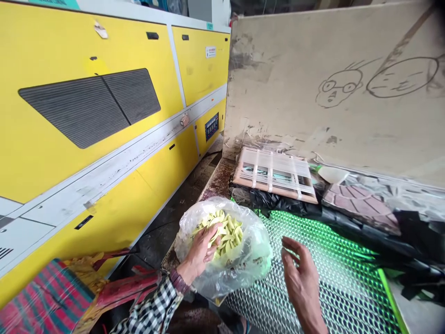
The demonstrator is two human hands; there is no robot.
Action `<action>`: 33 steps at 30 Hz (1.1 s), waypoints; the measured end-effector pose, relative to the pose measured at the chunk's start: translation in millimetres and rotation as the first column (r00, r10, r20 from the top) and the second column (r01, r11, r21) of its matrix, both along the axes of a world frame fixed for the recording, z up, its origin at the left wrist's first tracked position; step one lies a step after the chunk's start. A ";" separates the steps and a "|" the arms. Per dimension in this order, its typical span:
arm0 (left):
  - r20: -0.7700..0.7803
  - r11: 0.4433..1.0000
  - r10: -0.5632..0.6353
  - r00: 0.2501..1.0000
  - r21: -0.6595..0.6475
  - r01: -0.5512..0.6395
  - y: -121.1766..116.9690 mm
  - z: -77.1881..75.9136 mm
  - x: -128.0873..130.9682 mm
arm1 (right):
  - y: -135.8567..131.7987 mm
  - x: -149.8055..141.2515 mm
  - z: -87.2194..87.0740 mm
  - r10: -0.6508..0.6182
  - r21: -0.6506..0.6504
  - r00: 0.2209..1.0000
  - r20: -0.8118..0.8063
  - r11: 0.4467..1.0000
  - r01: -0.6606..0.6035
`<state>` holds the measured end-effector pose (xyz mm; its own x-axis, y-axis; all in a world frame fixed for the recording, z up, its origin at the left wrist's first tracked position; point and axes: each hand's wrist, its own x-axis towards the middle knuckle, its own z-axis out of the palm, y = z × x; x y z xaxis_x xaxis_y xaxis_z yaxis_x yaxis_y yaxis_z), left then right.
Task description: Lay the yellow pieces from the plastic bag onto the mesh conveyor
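Observation:
A clear plastic bag [250,232] stands open, full of small, curved, pale yellow-green pieces [227,243]. My left hand [201,250] reaches into its mouth, fingers bent and closed around some of the pieces. A dark band and a black-and-white checked sleeve show at the left wrist. To the right of the bag, my right hand [301,273] hovers over a metal honeycomb grid [344,264] lit green along its edges. Its fingers are loosely curved and apart, with nothing visible in them.
A wooden frame strung with pale cords [274,174] lies behind the grid, beside black plastic sheeting [340,222] and pinkish panels [359,204]. A large board with drawn faces [333,55] stands at the back. Yellow machine cabinets [167,153] line the left; a striped seat [45,297] is below.

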<state>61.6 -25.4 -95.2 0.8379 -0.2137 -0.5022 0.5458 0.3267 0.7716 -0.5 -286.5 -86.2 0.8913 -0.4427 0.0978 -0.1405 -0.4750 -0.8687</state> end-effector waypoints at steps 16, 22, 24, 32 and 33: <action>0.169 0.923 -0.357 0.919 0.213 0.319 -31.1 42.2 -42.3 | 14.6 -30.9 34.2 0.365 0.144 0.930 0.038 0.919 -0.366; 0.229 0.849 -0.517 0.825 0.261 0.460 -64.7 46.5 -61.5 | -1.2 -37.6 25.8 0.428 0.042 0.900 0.085 0.901 -0.432; 0.193 0.851 -0.512 0.837 0.248 0.463 -75.5 38.1 -67.2 | -18.4 -46.4 5.3 0.332 0.042 0.942 0.048 0.942 -0.334; 0.035 0.872 -0.471 0.882 0.169 0.459 -105.0 1.6 -97.1 | -100.2 -100.4 -109.9 0.173 -0.491 0.985 0.011 0.859 -0.145; 0.026 0.872 -0.473 0.881 0.159 0.463 -108.0 -0.2 -100.6 | -107.4 -106.8 -118.2 0.222 -0.549 0.975 0.025 0.818 -0.172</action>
<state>-39.1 -133.3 -95.3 0.6882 -0.5182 -0.5079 0.5565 -0.0723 0.8277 -107.3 -393.8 -204.5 0.9311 -0.1121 0.3472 0.0686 -0.8808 -0.4685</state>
